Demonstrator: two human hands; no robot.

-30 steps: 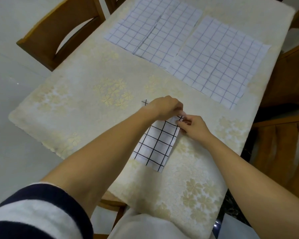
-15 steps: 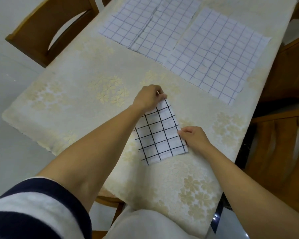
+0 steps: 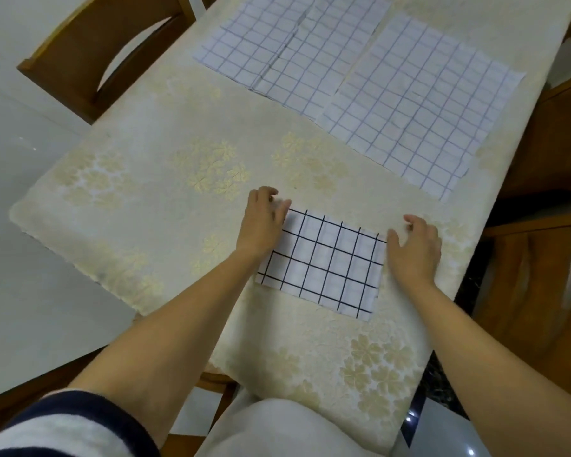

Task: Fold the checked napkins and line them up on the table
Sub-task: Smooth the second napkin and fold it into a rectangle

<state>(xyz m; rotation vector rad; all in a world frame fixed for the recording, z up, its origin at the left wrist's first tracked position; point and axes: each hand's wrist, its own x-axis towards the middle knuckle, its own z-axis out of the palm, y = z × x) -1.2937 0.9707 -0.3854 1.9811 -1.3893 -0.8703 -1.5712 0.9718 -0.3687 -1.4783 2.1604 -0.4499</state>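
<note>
tablecloth [image 3: 145, 209] | napkin [image 3: 323, 265] between left grip [image 3: 262, 222], right grip [image 3: 414, 249] | both spread, touching its ends

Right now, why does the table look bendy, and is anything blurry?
Head view: the wide lens bows the table edges; the left hand looks slightly smeared; the black-checked napkin is sharp; tiny glare dots shine on the floor.

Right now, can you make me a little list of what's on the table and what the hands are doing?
Folded napkin: black checks, lying flat on the near side
Left hand: rests on its far left corner
Right hand: fingers spread at its right edge
Pale napkins: spread open on the far side
Table: covered by a flowery cloth
</note>
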